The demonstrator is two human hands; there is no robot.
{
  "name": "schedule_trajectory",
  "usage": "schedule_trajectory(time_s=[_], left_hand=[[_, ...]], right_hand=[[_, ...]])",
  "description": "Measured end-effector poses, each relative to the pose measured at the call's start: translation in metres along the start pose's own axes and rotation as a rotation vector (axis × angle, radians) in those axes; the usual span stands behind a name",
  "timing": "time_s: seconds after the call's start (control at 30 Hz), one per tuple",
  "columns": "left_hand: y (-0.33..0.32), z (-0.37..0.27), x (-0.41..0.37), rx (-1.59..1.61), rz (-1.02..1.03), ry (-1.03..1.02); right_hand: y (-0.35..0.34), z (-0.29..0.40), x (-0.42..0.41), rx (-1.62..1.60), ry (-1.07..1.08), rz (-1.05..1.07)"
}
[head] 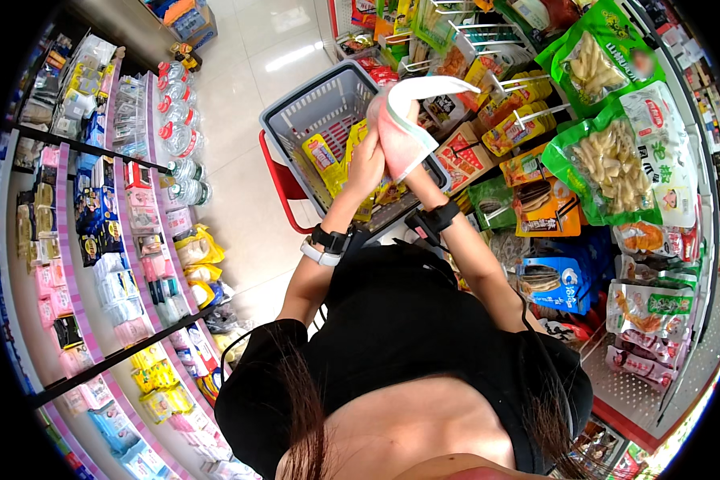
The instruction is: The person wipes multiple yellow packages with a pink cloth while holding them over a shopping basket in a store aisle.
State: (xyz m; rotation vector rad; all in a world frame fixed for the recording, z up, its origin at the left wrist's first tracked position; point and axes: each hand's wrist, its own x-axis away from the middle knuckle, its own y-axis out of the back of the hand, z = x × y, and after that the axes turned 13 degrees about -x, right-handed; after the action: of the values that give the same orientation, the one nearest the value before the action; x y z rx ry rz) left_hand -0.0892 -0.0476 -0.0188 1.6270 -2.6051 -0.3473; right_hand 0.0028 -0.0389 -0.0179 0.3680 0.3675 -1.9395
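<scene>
My left hand [369, 157] and my right hand [413, 117] are together over a grey plastic basket [294, 102] with a red handle. Between them is a pink and white cloth [399, 135], whose white end curves out to the right. The fingers of my left hand are closed on the cloth's left side. My right hand is mostly hidden behind the cloth and appears to grip it. In the basket, below my hands, lie several yellow snack packets [324, 159].
Snack bags on metal hooks [528, 114] crowd close by on the right, with large green bags [612, 168] beyond. Shelves of packaged goods [111, 234] stand at the left. Large plastic bottles [180, 141] line the tiled floor [240, 120].
</scene>
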Motion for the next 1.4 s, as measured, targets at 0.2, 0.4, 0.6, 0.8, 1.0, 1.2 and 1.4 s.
schedule_trajectory(time_s=[0.2, 0.4, 0.6, 0.8, 1.0, 1.2, 1.4], left_hand=[[0.001, -0.004, -0.002, -0.01, 0.04, -0.198], [0.007, 0.012, -0.003, -0.115, -0.07, -0.241], [0.021, 0.004, -0.015, -0.255, -0.248, -0.207], [0.005, 0.003, -0.019, -0.469, -0.652, -0.169], [0.012, 0.031, -0.018, 0.031, -0.302, 0.158], [0.002, -0.006, -0.002, 0.643, -0.258, 0.134], [-0.006, 0.009, 0.006, 0.3, -0.269, 0.104]], right_hand=[[0.006, 0.003, -0.006, -0.065, -0.105, -0.005], [0.006, -0.004, -0.008, -0.317, -0.3, -0.141], [0.038, 0.002, -0.004, 0.177, -0.058, 0.111], [0.02, 0.055, 0.002, 0.412, 0.205, 0.311], [0.003, 0.003, 0.03, 0.614, 0.283, 0.295], [0.012, -0.008, 0.023, 0.479, 0.383, 0.397], [0.011, -0.031, 0.01, 0.391, 0.204, 0.362]])
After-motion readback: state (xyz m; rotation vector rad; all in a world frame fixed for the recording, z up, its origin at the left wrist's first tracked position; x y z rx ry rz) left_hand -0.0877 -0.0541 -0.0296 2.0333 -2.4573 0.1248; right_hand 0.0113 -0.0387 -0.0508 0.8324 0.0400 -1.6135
